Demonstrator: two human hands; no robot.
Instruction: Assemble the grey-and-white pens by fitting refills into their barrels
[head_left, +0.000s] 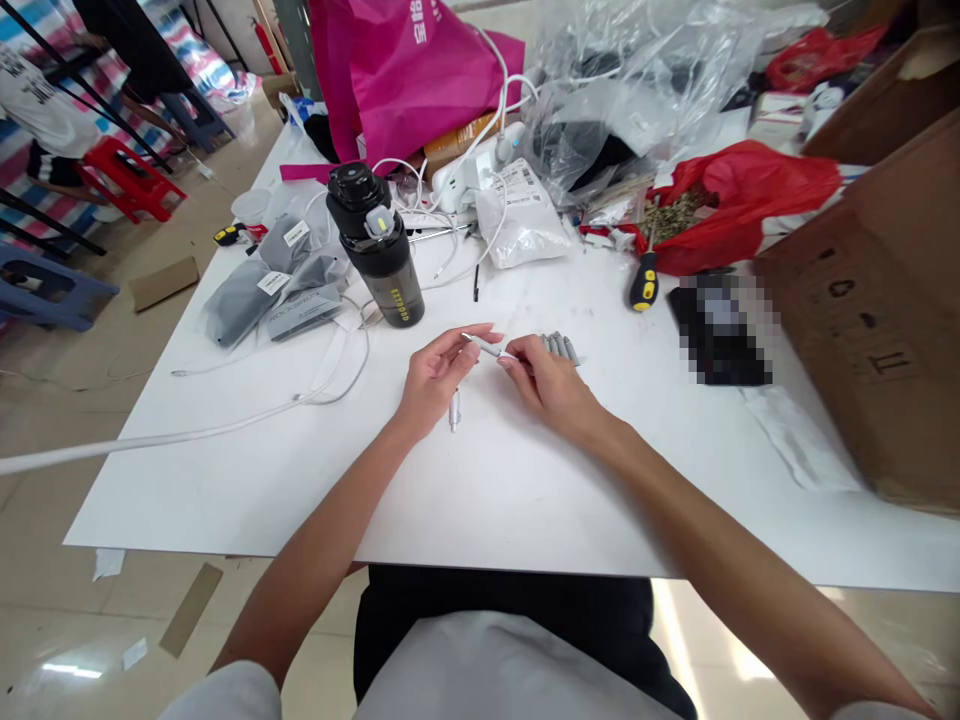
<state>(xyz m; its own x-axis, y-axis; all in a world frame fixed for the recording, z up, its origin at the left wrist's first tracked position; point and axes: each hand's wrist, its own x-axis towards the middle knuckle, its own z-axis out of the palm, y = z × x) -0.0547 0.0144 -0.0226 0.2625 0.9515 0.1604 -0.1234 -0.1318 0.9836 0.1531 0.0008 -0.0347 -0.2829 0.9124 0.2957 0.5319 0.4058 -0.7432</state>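
two bare hands pinch a slim silver piece near the middle of a white table

the person's left hand and right hand meet near the middle of the white table, palms turned down. the right hand's thumb and fingers are closed on one end of a slim silver pen-like piece. the left hand's fingers are curved and partly open at its other end; whether they grip it, i cannot tell. just beyond the right fingertips lies a small bundle of grey tubes. just below the left hand, a clear pen-shaped part lies on the table.

toward the far edge stand a black water bottle, grey packets in clear plastic to its left, and a white power strip behind it. a white cable runs off past the left edge. near the right edge are a yellow-and-black screwdriver, a red plastic bag, a pixelated dark object and a cardboard box.
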